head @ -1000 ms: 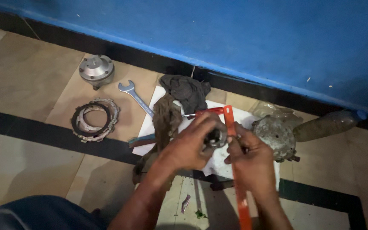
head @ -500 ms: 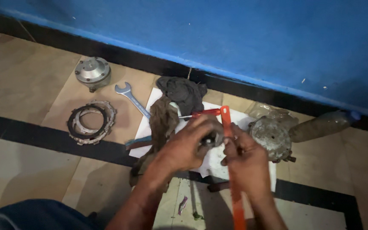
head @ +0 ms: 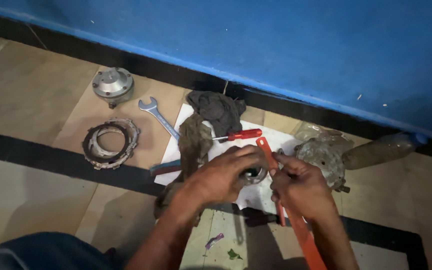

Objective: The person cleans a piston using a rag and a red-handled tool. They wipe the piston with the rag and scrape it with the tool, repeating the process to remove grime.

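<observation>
Over the white sheet (head: 271, 137) on the floor, the left hand (head: 226, 176) has its grip closed around a round metal part (head: 254, 175); the right hand (head: 301, 187) has its grip closed on an orange strip tool (head: 296, 225) set against it. Work looks midway, other parts lying loose.

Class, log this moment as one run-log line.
left hand: grips round metal part | right hand: holds orange tool against it | nearby: red screwdriver, wrench

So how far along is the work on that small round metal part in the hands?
Done: ring stack, domed cover and housing lie apart on the floor. In hand: left hand grips the round part; right hand works an orange tool against it. Left: everything still lies apart, unassembled.
</observation>
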